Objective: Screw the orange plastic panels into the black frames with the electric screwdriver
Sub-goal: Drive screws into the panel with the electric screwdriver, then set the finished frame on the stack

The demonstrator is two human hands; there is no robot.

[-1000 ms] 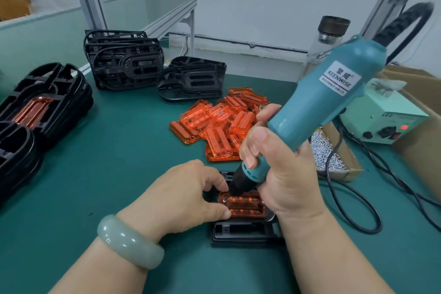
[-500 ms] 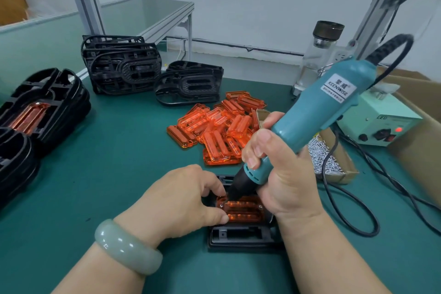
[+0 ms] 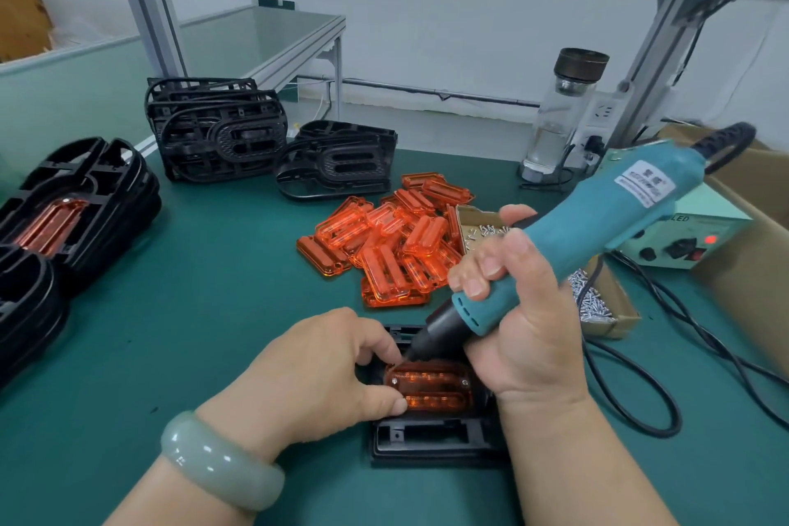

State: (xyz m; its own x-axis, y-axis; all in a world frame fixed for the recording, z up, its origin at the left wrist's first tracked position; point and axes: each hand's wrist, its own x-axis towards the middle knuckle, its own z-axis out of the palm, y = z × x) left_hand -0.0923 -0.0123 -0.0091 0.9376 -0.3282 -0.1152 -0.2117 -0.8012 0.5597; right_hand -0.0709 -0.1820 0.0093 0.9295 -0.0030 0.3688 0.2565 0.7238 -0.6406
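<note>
Orange panel (image 3: 431, 386), inside black frame (image 3: 427, 440) (mat (image 3: 213, 333) around)

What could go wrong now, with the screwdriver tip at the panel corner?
1. The tip of the electric screwdriver sits right beside the fingertips of the left hand; a slip could hurt them.
2. The tool leans, so the screw might enter crooked or crack the orange panel.

The left hand (image 3: 316, 372) lies at the left edge of the black frame (image 3: 427, 436), thumb and forefinger curled, seemingly pinching the orange panel (image 3: 431, 389). The right hand (image 3: 525, 337), over the frame's right side, grips the electric screwdriver (image 3: 597, 218).
</note>
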